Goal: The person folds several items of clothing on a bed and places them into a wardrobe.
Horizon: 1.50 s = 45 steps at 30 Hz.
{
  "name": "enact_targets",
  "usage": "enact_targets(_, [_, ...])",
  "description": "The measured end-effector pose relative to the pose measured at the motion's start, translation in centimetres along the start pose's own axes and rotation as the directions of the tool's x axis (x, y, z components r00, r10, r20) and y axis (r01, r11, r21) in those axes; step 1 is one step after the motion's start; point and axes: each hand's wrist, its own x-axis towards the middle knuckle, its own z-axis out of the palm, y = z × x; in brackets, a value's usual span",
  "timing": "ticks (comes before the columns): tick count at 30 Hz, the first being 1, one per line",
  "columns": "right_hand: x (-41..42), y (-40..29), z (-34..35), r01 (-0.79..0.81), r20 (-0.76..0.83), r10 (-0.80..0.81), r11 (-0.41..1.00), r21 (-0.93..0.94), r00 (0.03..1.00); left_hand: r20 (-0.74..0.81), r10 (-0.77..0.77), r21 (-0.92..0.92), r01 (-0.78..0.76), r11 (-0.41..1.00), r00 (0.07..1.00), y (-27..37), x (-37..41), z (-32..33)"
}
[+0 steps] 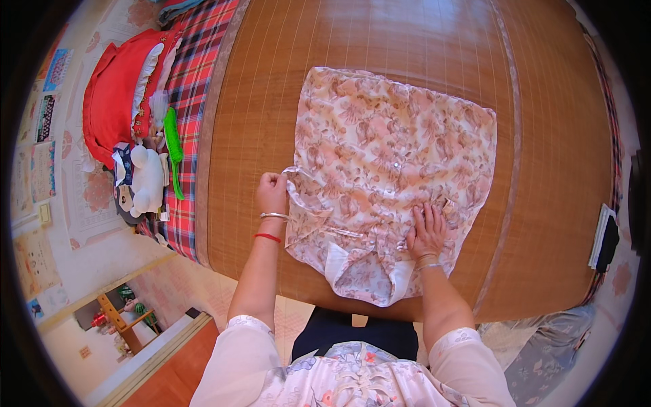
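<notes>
A pink and cream floral button-front shirt (376, 132) lies spread on a brown bamboo mat (254, 112), its collar (338, 264) towards me and its hem away from me. My left hand (271, 193) pinches the end of the shirt's left sleeve (305, 196) at the garment's left edge. My right hand (428, 229) rests flat with fingers spread on the shirt's right front, just above the collar area. The sleeve on the right side cannot be made out clearly.
Left of the mat, a red plaid sheet (190, 76) bears a red pillow (114, 96), a green brush (173, 145), and a white plush-like object (147, 178). Dark and white folded items (602, 239) sit at the far right edge. The mat's front edge runs close to my body.
</notes>
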Motion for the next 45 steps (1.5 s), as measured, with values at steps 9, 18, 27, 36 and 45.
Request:
enact_targets(9, [-0.1,-0.1,-0.1,0.0,-0.002,0.0,1.0,-0.008,1.0,0.147,0.231,-0.017,-0.231,0.973,0.962,-1.7,-4.0,1.7])
enact_targets(18, [-0.4,0.1,0.4,0.014,-0.027,-0.015,1.0,-0.013,1.0,0.521,0.468,0.6,-0.696,0.394,0.714,-1.5,-8.8,3.5])
enact_targets(27, [-0.6,0.5,-1.3,0.009,-0.041,-0.005,0.995,0.1,0.999,0.686,0.445,0.459,-0.817,0.35,0.576,-4.7,-13.4,-3.9])
enact_targets(36, [-14.5,1.8,-9.9,0.182,0.32,-0.207,0.977,0.107,0.924,0.861,0.296,0.368,-0.908,0.202,0.415,-6.0,-14.2,-7.9])
enact_targets(45, [-14.3,3.1,-7.0,0.048,0.161,-0.07,0.989,0.138,0.984,0.785,0.435,0.385,-0.898,0.213,0.44,-6.7,-11.1,-5.2])
